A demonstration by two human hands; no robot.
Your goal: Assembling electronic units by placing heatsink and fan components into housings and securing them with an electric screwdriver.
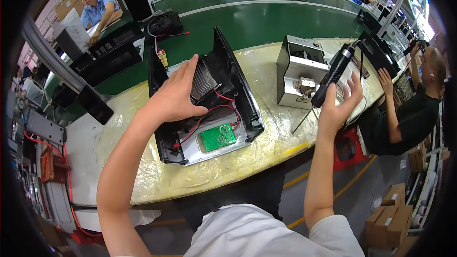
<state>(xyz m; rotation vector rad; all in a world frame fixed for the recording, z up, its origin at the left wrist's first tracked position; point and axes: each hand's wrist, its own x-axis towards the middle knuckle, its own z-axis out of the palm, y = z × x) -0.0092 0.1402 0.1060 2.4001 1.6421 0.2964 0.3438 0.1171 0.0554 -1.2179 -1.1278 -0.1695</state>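
An open black-and-silver device housing (253, 135) lies before me on the plastic-covered table. Inside it are a finned metal heatsink (203, 84), a green circuit board (218, 136) and red wires (220, 106). My left hand (177, 93) reaches over the housing's left side, fingers stretched and thumb apart, beside the heatsink; it hides part of the interior. To the right, a black electric screwdriver (334, 74) slants with its bit down-left. My right hand (339, 107) is just beside it, fingers spread and not wrapped round it; whether the thumb touches it I cannot tell.
A second silver-and-black unit (300, 71) stands right of the housing. Behind runs a green conveyor belt (228, 21). A dark phone-like screen (94, 104) is mounted at the left. One co-worker (100, 12) sits across the line, another (409, 100) at the right. Cardboard boxes (390, 223) stand on the floor.
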